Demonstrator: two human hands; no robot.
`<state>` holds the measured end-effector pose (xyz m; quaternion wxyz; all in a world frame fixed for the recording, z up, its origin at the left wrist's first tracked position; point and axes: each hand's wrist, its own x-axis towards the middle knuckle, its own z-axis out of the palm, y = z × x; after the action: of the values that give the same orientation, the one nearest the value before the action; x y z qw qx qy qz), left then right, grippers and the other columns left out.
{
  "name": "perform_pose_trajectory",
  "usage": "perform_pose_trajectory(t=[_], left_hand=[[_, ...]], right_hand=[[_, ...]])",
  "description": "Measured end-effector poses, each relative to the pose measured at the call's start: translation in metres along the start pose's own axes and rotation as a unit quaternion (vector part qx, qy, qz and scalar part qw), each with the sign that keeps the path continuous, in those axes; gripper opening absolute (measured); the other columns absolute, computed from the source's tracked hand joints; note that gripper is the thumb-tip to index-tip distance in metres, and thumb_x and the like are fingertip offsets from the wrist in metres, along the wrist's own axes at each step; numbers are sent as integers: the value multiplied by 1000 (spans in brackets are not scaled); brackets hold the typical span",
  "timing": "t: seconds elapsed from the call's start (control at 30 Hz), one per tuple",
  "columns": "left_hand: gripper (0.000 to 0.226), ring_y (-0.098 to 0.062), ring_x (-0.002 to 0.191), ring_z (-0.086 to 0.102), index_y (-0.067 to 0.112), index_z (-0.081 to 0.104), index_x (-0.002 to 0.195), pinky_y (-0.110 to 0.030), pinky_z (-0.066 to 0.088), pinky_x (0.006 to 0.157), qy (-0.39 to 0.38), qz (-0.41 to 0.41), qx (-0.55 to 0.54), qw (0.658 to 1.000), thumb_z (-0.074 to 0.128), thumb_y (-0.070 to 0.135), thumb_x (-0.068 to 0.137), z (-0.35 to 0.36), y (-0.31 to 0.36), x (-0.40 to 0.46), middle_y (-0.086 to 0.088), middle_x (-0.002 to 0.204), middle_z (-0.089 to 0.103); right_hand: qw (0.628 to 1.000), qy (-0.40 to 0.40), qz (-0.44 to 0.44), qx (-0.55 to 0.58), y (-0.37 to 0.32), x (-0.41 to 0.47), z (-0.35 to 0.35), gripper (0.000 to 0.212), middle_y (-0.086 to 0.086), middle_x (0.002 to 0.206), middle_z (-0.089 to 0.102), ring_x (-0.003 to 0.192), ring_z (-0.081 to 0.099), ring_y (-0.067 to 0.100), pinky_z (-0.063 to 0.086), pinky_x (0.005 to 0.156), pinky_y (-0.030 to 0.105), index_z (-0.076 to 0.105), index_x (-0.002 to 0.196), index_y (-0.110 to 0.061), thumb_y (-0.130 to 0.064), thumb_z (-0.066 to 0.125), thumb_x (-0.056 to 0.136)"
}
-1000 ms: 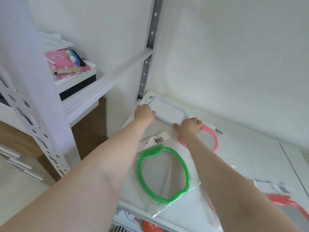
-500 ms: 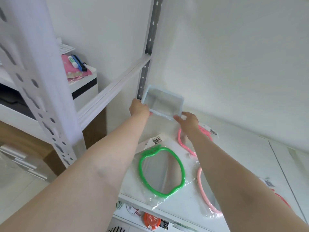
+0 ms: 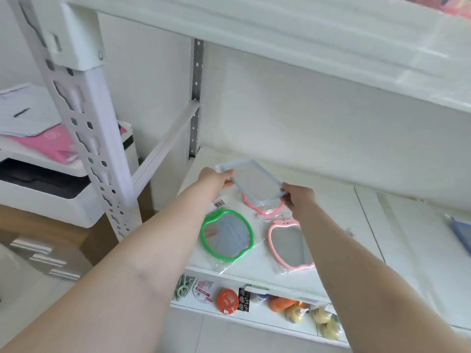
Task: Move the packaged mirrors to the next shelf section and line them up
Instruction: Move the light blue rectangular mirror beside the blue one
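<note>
Above the white shelf [image 3: 331,225], both arms reach forward: left hand [image 3: 215,177] and right hand [image 3: 297,197] pinch opposite ends of a pale-blue rectangular packaged mirror [image 3: 254,179], tilted, fingers curled round its frame.

A white wall [image 3: 318,118] runs behind a white shelf unit [image 3: 331,215], lit evenly by soft daylight. A perforated white post [image 3: 84,138] stands at the front left, and a grey slotted rail [image 3: 195,98] rises at the back corner, the two joined by a slanting white bar [image 3: 165,146]. An upper shelf board [image 3: 280,29] crosses the top. To the left a white printer [image 3: 43,189] sits on a brown cabinet [image 3: 51,238], with papers [image 3: 28,110] and a pink folder [image 3: 46,146] stacked above. The floor [image 3: 30,296] below is pale.
</note>
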<state>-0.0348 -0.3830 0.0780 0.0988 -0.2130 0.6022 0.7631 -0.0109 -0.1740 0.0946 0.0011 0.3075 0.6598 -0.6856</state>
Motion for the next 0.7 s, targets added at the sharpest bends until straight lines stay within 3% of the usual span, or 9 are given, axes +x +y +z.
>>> perform_pose_trajectory(t=[0.07, 0.13, 0.2, 0.27, 0.37, 0.43, 0.5, 0.63, 0.7], left_hand=[[12, -7, 47, 67, 0, 60, 95, -30, 58, 82, -83, -34, 42, 995, 67, 5, 85, 11, -11, -20, -6, 72, 74], [6, -12, 53, 66, 3, 59, 86, -25, 58, 70, -148, -48, 72, 985, 60, -2, 89, 18, -18, -44, -8, 75, 68], [21, -16, 68, 59, 1, 58, 110, -28, 59, 70, -185, -44, 81, 978, 57, -4, 90, 20, -25, -63, -13, 98, 59], [46, -16, 75, 57, 5, 47, 133, -25, 61, 61, -220, -52, 81, 971, 58, -4, 89, 17, -31, -79, -9, 112, 53], [49, -14, 78, 59, 16, 44, 134, -21, 60, 65, -280, -73, 94, 953, 54, -5, 91, 8, -46, -106, -4, 101, 57], [66, -15, 80, 59, 11, 28, 147, -24, 60, 74, -299, -80, 97, 946, 54, -7, 90, 6, -60, -122, -6, 103, 57], [73, -15, 79, 59, 12, 22, 151, -27, 56, 83, -316, -76, 109, 939, 54, -9, 89, 10, -75, -140, -9, 108, 57], [69, -21, 88, 65, 13, 31, 147, -22, 60, 68, -345, -70, 125, 928, 57, -10, 87, 42, -107, -179, -14, 120, 59], [68, -24, 98, 65, 10, 32, 147, -19, 59, 68, -343, -59, 135, 928, 59, -8, 86, 63, -126, -201, -13, 123, 61]], right_hand=[[998, 36, 21, 43, 10, -16, -8, 19, 7, 65, 55, 50, 57, 14, 53, 41, 18, 59, 67, -7, -2, 69, 83], [996, 52, 28, 73, 21, -34, -16, 20, 9, 64, 57, 36, 59, 12, 55, 46, 22, 58, 67, -7, -1, 66, 84], [993, 67, 22, 99, 35, -58, -27, 16, 11, 68, 61, 34, 60, 11, 59, 62, 27, 59, 71, -8, 0, 65, 84], [987, 85, 8, 136, 51, -87, -40, 16, 11, 73, 62, 42, 64, 15, 60, 66, 28, 58, 74, -7, 2, 64, 85], [977, 107, 4, 186, 71, -131, -58, 16, 11, 77, 60, 56, 65, 19, 60, 55, 24, 55, 78, -5, 6, 63, 85], [974, 114, 13, 196, 83, -154, -73, 12, 11, 79, 62, 49, 67, 16, 60, 55, 23, 59, 90, -5, 4, 64, 85], [974, 121, 13, 191, 96, -173, -93, 24, 12, 81, 64, 45, 67, 12, 60, 57, 22, 61, 107, -7, 3, 64, 85], [970, 153, 5, 189, 122, -205, -148, 33, 13, 86, 68, 54, 69, 15, 60, 69, 23, 62, 119, -7, 2, 62, 87], [966, 176, 7, 189, 134, -217, -180, 37, 12, 88, 70, 63, 70, 17, 60, 80, 28, 61, 123, -6, 2, 62, 86]])
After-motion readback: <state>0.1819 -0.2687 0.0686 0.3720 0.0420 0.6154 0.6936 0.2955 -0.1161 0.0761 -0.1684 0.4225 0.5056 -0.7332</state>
